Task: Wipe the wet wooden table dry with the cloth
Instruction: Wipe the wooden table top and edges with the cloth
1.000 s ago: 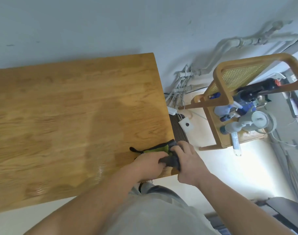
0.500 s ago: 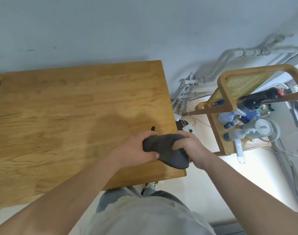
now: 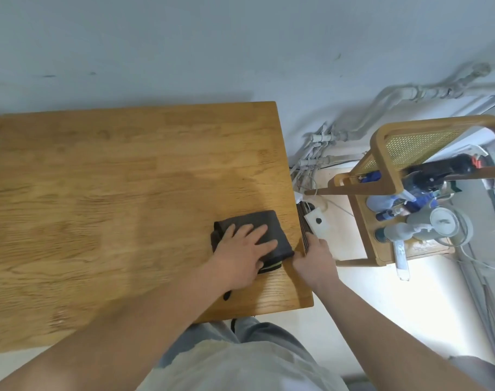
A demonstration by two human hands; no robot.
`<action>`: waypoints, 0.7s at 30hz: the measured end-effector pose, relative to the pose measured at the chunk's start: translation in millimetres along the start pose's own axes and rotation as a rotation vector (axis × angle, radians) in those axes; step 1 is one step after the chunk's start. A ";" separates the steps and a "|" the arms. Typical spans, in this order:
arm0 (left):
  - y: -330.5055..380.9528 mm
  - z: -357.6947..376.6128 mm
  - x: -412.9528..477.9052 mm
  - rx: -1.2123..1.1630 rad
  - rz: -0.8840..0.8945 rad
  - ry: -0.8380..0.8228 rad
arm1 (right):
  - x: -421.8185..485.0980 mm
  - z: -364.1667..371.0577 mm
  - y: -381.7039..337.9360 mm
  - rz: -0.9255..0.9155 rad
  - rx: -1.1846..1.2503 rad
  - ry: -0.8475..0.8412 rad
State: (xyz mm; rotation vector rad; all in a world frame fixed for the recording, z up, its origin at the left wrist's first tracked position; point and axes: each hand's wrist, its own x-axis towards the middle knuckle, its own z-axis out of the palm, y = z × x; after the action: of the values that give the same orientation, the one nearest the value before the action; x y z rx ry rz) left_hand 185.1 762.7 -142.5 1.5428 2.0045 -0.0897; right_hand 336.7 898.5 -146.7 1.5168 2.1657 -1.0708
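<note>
The wooden table [image 3: 128, 193] stands against a grey wall. My left arm reaches in from the lower left. My left hand [image 3: 240, 255] lies palm-down on the cloth [image 3: 274, 221], fingers straight and spread. My right hand [image 3: 315, 261] sits at the table's right edge, just right of the cloth; I cannot tell whether its fingers grip the edge. The cloth is dark grey, folded and flat under my left fingers, with a green-striped hem showing beside my palm.
</note>
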 end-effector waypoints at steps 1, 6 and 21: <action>-6.7 6.6 7.7 0.120 0.060 -0.026 | -1.5 1.6 2.0 0.012 -0.006 -0.033; -34.7 3.8 33.5 0.089 -0.137 0.134 | 1.9 -3.3 13.6 0.069 0.080 -0.144; 38.8 41.4 23.2 0.061 -0.029 0.179 | 16.3 -26.3 18.3 0.282 0.627 -0.180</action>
State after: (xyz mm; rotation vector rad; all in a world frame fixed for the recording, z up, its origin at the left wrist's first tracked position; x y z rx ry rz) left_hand 233.9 778.5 -176.2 1.6095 2.1813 -0.0248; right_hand 351.1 931.4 -146.0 1.8080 1.5009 -1.7991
